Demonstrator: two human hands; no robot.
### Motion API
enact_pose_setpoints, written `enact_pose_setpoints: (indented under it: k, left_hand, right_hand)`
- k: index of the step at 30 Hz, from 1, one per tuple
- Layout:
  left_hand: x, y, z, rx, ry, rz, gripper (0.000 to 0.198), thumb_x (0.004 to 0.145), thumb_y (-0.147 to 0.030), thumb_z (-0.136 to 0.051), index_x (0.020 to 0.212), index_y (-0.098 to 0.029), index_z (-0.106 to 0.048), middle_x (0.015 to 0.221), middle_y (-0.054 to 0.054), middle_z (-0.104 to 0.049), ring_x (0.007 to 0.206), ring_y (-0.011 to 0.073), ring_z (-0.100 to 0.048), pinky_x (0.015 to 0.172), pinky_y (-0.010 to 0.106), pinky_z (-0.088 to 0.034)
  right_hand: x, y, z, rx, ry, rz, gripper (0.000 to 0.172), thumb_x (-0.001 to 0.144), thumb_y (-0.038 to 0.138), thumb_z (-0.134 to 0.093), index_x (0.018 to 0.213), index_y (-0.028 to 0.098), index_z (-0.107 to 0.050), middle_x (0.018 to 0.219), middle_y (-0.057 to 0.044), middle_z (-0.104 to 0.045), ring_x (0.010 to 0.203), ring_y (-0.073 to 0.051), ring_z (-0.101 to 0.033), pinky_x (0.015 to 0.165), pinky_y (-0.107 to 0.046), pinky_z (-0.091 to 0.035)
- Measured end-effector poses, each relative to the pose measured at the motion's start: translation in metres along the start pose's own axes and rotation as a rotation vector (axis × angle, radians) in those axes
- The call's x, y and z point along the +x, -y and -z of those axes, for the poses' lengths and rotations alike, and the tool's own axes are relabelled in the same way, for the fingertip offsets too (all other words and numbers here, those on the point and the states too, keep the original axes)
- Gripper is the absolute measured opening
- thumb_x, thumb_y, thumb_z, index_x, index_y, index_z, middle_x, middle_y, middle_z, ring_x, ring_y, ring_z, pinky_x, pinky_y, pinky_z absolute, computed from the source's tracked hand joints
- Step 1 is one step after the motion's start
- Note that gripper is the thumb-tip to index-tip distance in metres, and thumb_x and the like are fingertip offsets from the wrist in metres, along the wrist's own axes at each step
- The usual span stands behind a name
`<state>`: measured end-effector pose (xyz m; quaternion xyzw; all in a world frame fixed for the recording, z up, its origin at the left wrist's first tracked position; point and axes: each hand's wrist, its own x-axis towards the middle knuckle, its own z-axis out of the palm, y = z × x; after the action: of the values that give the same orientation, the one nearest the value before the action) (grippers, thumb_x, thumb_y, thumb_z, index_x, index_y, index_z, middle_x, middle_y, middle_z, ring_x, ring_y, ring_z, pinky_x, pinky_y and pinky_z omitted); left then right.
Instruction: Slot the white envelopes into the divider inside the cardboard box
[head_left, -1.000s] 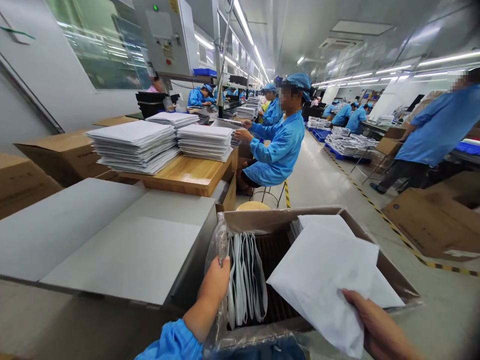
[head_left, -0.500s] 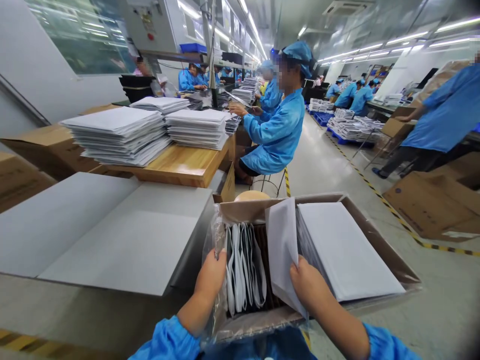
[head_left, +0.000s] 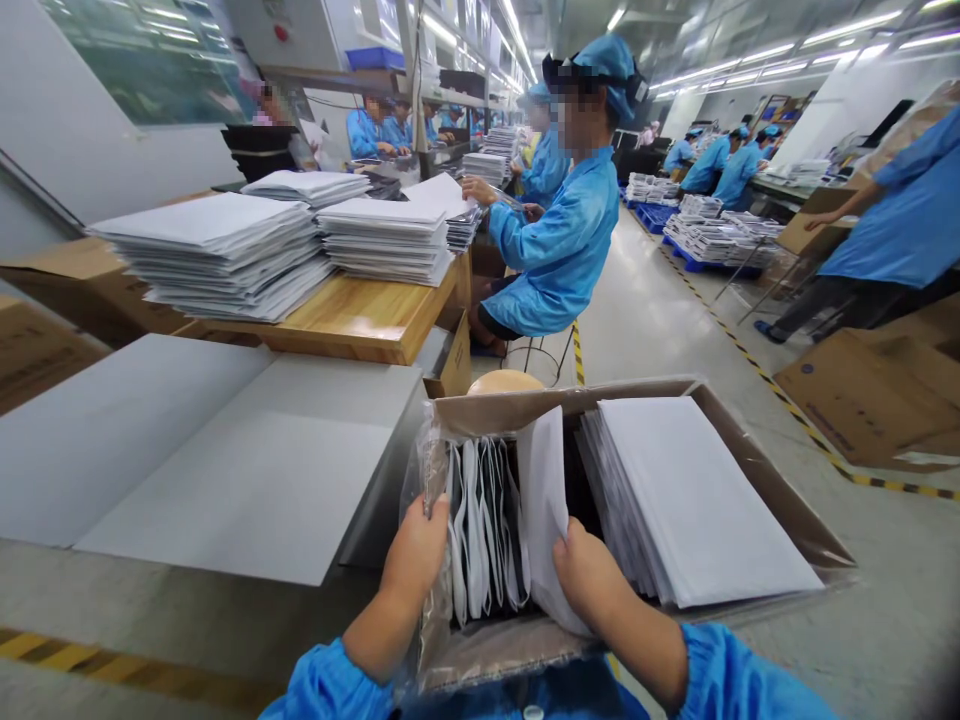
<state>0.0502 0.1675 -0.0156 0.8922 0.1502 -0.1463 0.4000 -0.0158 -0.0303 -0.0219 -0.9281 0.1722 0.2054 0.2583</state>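
Two hands in open brown cardboard box [head_left: 780, 500] | left hand [head_left: 415, 548] pinches clear plastic liner [head_left: 429, 470] at rim | right hand [head_left: 592, 580] grips thin white paper envelope [head_left: 544, 490], upright beside packed white envelopes [head_left: 484, 530] | light, floppy, creases easily; hold by lower edge.

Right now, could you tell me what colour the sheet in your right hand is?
White; the sheet shows best in the head view.
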Motion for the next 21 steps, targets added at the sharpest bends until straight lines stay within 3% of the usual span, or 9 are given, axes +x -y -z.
enact_pose_setpoints:
  k: [3, 6, 8, 14, 21]
  left_hand:
    - [0.001, 0.000, 0.000, -0.004, 0.002, 0.014, 0.040, 0.084, -0.038, -0.034, 0.111, -0.016, -0.053, 0.110, 0.011, -0.062, 0.106, 0.0253, -0.054, 0.087, 0.031, -0.037]
    - [0.001, 0.002, 0.000, -0.011, 0.003, 0.015, 0.040, 0.084, -0.038, -0.034, 0.110, -0.016, -0.053, 0.110, 0.012, -0.062, 0.106, 0.0257, -0.054, 0.087, 0.032, -0.037]
    - [0.002, 0.003, -0.001, -0.021, 0.004, 0.012, 0.039, 0.084, -0.039, -0.035, 0.110, -0.016, -0.054, 0.112, 0.012, -0.061, 0.107, 0.0252, -0.053, 0.088, 0.031, -0.037]
    - [0.003, 0.006, -0.001, -0.051, 0.013, 0.030, 0.040, 0.084, -0.039, -0.034, 0.111, -0.017, -0.052, 0.112, 0.012, -0.061, 0.108, 0.0246, -0.053, 0.089, 0.032, -0.037]
    - [0.006, 0.007, -0.001, -0.064, 0.015, 0.089, 0.043, 0.083, -0.041, -0.035, 0.115, -0.017, -0.050, 0.114, 0.013, -0.060, 0.110, 0.0258, -0.052, 0.090, 0.033, -0.036]
  right_hand:
    - [0.004, 0.003, -0.009, 0.006, 0.038, 0.002, 0.036, 0.082, 0.003, -0.030, 0.114, -0.005, -0.045, 0.090, -0.022, -0.063, 0.089, -0.025, -0.060, 0.072, -0.029, -0.042]
    - [0.004, 0.001, -0.017, 0.009, 0.073, 0.037, 0.052, 0.083, 0.004, -0.029, 0.133, -0.006, -0.019, 0.087, -0.019, -0.065, 0.081, -0.024, -0.062, 0.067, -0.031, -0.043]
    - [0.001, -0.001, -0.020, 0.003, 0.094, 0.068, 0.058, 0.082, 0.003, -0.028, 0.136, -0.005, -0.008, 0.085, -0.017, -0.065, 0.075, -0.024, -0.062, 0.065, -0.033, -0.043]
    - [-0.003, 0.001, -0.021, -0.033, 0.134, 0.100, 0.058, 0.081, 0.001, -0.027, 0.135, -0.007, -0.009, 0.084, -0.019, -0.066, 0.076, -0.024, -0.062, 0.067, -0.032, -0.043]
    - [0.012, 0.004, -0.030, -0.050, 0.167, 0.087, 0.057, 0.079, -0.003, -0.028, 0.135, -0.006, -0.016, 0.076, -0.016, -0.067, 0.068, -0.023, -0.062, 0.063, -0.032, -0.046]
